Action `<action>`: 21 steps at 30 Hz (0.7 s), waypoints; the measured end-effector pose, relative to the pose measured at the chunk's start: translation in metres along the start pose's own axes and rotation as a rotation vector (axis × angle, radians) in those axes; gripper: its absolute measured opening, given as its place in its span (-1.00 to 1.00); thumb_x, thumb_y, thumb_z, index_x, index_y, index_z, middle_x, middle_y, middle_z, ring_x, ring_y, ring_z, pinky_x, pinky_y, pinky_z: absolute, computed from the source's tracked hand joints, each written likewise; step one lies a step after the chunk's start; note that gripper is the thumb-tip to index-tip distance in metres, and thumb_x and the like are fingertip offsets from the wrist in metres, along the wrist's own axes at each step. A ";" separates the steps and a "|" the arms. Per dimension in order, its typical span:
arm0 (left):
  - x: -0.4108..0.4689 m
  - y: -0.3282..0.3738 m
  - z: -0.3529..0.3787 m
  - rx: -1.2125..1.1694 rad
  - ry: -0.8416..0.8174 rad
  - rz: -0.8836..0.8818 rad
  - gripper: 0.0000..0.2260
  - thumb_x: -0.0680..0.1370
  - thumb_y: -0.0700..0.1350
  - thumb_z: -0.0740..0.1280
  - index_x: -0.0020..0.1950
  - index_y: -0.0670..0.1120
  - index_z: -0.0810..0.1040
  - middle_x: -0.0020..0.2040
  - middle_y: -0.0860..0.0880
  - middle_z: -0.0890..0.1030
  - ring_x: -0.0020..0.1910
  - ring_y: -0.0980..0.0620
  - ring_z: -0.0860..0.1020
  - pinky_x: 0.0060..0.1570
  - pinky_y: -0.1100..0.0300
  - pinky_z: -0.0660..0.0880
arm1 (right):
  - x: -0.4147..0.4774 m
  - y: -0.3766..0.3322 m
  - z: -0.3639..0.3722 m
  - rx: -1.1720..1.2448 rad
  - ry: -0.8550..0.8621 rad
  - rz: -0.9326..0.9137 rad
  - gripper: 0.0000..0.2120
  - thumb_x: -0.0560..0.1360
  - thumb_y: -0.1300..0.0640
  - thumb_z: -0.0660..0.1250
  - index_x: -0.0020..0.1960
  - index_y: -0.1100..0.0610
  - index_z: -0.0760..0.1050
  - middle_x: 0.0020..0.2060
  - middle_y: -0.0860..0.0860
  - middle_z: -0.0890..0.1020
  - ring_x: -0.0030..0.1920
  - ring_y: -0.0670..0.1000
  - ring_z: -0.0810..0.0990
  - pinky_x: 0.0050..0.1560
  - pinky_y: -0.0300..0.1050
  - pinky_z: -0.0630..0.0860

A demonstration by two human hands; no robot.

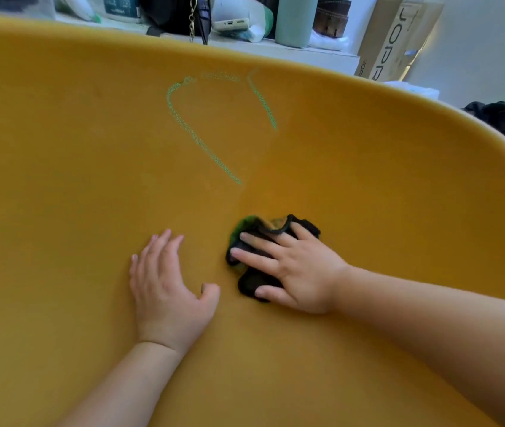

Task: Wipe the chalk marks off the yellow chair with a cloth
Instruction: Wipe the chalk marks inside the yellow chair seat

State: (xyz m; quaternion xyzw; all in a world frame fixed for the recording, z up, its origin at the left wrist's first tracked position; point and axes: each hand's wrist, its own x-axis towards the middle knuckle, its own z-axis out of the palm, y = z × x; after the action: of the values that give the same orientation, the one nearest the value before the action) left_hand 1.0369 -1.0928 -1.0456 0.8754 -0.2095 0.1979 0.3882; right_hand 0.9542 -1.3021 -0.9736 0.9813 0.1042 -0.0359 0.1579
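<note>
The yellow chair (60,180) fills almost the whole view, its curved shell sloping up to a rim at the top. Green chalk marks (195,140) run across its upper middle: one long curved line on the left and a shorter stroke on the right. A crumpled black cloth (254,282) with a green smear lies on the seat below the marks. My right hand (294,272) presses flat on the cloth with fingers spread and straight. My left hand (168,291) rests flat on the bare seat just left of the cloth, holding nothing.
Behind the chair's rim a white shelf (306,55) carries a black bag with a chain (183,16), a pale green bottle (294,20) and a cardboard box (389,41). Dark fabric (503,118) lies past the rim at the right.
</note>
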 end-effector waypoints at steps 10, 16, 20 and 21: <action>0.000 -0.004 0.002 -0.009 -0.023 -0.013 -0.43 0.33 0.03 0.17 0.29 -0.15 0.52 0.42 -0.15 0.47 0.48 -0.18 0.33 0.50 -0.23 0.13 | 0.024 -0.006 0.017 -0.045 0.290 0.411 -0.35 0.63 -0.15 0.16 0.61 0.14 0.17 0.58 0.22 0.19 0.60 0.31 0.06 0.57 0.34 -0.01; 0.002 -0.004 0.004 -0.001 -0.018 -0.005 -0.45 0.33 0.03 0.19 0.27 -0.14 0.53 0.41 -0.14 0.48 0.48 -0.17 0.34 0.50 -0.20 0.13 | 0.052 0.004 0.015 0.042 0.216 0.655 -0.09 0.57 -0.44 -0.08 0.65 0.12 -0.28 0.59 0.22 -0.37 0.56 0.29 -0.44 0.55 0.35 -0.27; 0.001 -0.005 0.002 -0.017 -0.017 -0.004 -0.47 0.35 0.05 0.20 0.26 -0.14 0.53 0.41 -0.14 0.48 0.48 -0.16 0.34 0.50 -0.20 0.14 | 0.091 0.078 -0.062 -0.056 0.511 0.825 -0.05 0.54 -0.47 -0.07 0.66 0.16 -0.19 0.62 0.28 -0.17 0.61 0.34 -0.21 0.53 0.43 -0.21; 0.001 -0.005 0.002 -0.022 -0.022 -0.009 -0.47 0.36 0.05 0.20 0.27 -0.14 0.53 0.41 -0.14 0.48 0.48 -0.16 0.34 0.50 -0.19 0.14 | 0.102 0.086 -0.078 -0.046 0.577 0.852 -0.06 0.55 -0.46 -0.08 0.66 0.17 -0.19 0.62 0.29 -0.14 0.61 0.35 -0.18 0.53 0.43 -0.22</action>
State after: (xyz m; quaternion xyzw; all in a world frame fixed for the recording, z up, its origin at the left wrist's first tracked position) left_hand 1.0404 -1.0917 -1.0497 0.8741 -0.2119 0.1843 0.3962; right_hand 1.0753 -1.3376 -0.8842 0.9029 -0.2647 0.3060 0.1448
